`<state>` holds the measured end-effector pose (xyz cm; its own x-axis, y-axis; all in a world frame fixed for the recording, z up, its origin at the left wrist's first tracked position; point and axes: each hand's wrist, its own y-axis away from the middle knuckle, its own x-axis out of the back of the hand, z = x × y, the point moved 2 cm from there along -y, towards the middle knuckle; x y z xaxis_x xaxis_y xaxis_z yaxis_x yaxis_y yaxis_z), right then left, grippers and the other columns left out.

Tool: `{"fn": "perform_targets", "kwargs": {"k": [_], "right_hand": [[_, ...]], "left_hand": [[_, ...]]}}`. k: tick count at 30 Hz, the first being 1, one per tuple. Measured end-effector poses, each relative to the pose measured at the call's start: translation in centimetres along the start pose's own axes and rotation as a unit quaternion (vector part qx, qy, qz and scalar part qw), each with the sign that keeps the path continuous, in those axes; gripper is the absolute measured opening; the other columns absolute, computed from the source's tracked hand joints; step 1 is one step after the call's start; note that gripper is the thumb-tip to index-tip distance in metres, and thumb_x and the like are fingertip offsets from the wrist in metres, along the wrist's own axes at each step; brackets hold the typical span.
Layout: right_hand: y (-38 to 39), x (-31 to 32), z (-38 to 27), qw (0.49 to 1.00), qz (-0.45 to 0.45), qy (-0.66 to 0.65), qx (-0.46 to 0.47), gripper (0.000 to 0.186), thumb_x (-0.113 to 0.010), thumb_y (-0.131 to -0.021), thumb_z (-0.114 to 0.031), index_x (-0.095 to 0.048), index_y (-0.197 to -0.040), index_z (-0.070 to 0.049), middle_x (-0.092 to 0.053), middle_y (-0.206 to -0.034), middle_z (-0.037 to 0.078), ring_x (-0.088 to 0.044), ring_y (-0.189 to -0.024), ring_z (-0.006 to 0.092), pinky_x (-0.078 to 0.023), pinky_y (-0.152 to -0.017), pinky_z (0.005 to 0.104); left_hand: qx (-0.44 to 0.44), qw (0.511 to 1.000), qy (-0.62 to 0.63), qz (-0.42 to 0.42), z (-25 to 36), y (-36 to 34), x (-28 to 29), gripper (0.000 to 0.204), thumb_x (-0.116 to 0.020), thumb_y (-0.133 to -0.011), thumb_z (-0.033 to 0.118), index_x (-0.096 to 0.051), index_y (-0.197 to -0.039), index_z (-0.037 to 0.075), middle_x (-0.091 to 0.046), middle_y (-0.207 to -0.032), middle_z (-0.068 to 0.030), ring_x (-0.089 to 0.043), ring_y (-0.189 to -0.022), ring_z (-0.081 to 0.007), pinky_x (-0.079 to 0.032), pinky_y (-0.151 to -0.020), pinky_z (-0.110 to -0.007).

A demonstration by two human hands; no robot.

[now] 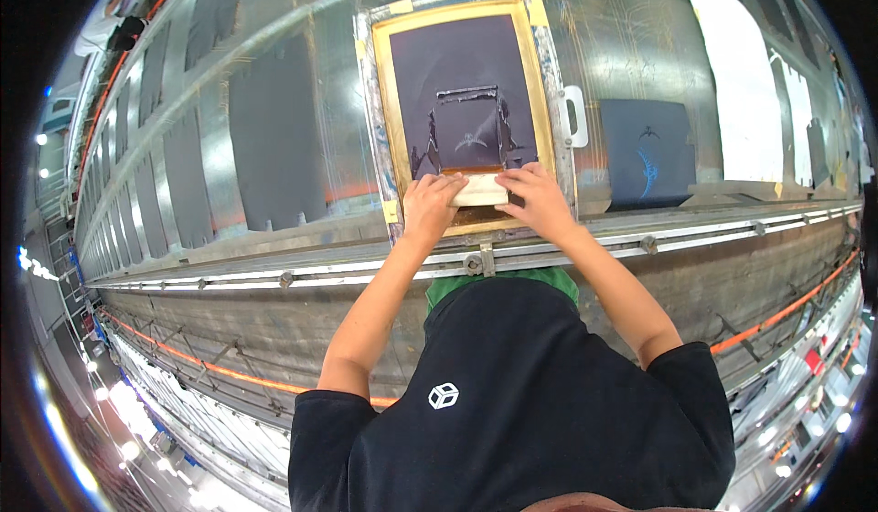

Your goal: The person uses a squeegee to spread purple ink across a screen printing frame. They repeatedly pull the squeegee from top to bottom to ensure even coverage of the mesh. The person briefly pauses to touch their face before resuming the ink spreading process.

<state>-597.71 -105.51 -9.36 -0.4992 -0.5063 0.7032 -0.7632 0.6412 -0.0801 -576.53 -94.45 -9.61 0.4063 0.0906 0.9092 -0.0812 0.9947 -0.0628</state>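
A screen-printing frame [369, 100] with a yellow-taped inner border lies on the long metal table in front of me. Across its near end sits a squeegee [480, 191] with a pale wooden handle. My left hand [433, 204] grips the handle's left end, and my right hand [540, 201] grips the right end, fingers curled over the top. Dark ink [508, 132] edges a rectangular patch on the dark mesh [457, 50] just beyond the squeegee. A small light motif [472, 140] shows inside that patch. The squeegee's blade edge is mostly hidden.
Right of the frame, a white handle [575, 117] sticks out beside a dark fabric piece [647, 150] with a blue print. White pieces [739, 73] lie farther right. Several dark fabric pieces [274, 137] line the table's left. A metal rail [366, 271] follows the near edge.
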Motion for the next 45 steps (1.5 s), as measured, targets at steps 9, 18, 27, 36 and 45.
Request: {"fn": "perform_targets", "kwargs": {"k": [9, 18, 27, 36, 45], "right_hand": [[-7.9, 5.0, 15.1, 0.92, 0.241, -0.146, -0.274, 0.031, -0.07, -0.094, -0.029, -0.072, -0.12, -0.013, -0.07, -0.12, 0.017, -0.065, -0.112, 0.0314, -0.049, -0.095, 0.0398], [-9.3, 6.4, 12.4, 0.916, 0.283, -0.064, -0.278, 0.023, -0.063, -0.098, -0.027, -0.074, -0.113, -0.014, -0.073, -0.107, 0.015, -0.069, -0.1, 0.0296, -0.05, -0.091, 0.0376], [-15.7, -6.5, 0.7, 0.922, 0.289, -0.109, -0.234, 0.023, -0.062, -0.099, -0.027, -0.073, -0.112, -0.011, -0.073, -0.108, 0.013, -0.066, -0.103, 0.0248, -0.048, -0.094, 0.0358], [-22.4, -22.9, -14.0, 0.919, 0.321, -0.111, -0.198, 0.027, -0.066, -0.101, -0.034, -0.072, -0.112, -0.01, -0.043, -0.061, -0.003, -0.038, -0.058, 0.0068, -0.034, -0.055, 0.0291], [-23.6, -25.8, -15.6, 0.924, 0.25, -0.092, -0.274, 0.027, -0.06, -0.101, -0.03, -0.069, -0.117, -0.011, -0.059, -0.069, 0.012, -0.055, -0.065, 0.0228, -0.046, -0.068, 0.0388]], "left_hand": [[0.015, 0.995, 0.04, 0.089, -4.1, -10.9, 0.8, 0.043, -0.075, -0.071, 0.003, -0.076, -0.112, 0.016, -0.076, -0.113, -0.001, -0.068, -0.102, -0.0256, -0.056, -0.089, -0.04], [-0.011, 0.997, 0.043, 0.062, -0.2, 3.3, -0.3, 0.064, -0.076, -0.067, 0.001, -0.068, -0.128, 0.018, -0.064, -0.137, 0.003, -0.057, -0.123, -0.0257, -0.048, -0.098, -0.042], [0.022, 0.997, 0.051, 0.06, -13.5, 13.3, 8.6, 0.066, -0.073, -0.065, 0.0, -0.068, -0.129, 0.017, -0.065, -0.134, -0.0009, -0.058, -0.123, -0.0277, -0.047, -0.101, -0.043], [0.027, 0.998, 0.011, 0.054, -31.5, 21.1, 16.9, 0.057, -0.069, -0.067, -0.001, -0.07, -0.122, 0.014, -0.067, -0.125, -0.0015, -0.06, -0.116, -0.0265, -0.048, -0.095, -0.042], [0.036, 0.993, 0.064, 0.091, -36.4, 18.6, 18.7, 0.052, -0.069, -0.066, -0.004, -0.073, -0.115, 0.012, -0.072, -0.118, -0.0028, -0.065, -0.107, -0.0265, -0.052, -0.09, -0.04]]}}
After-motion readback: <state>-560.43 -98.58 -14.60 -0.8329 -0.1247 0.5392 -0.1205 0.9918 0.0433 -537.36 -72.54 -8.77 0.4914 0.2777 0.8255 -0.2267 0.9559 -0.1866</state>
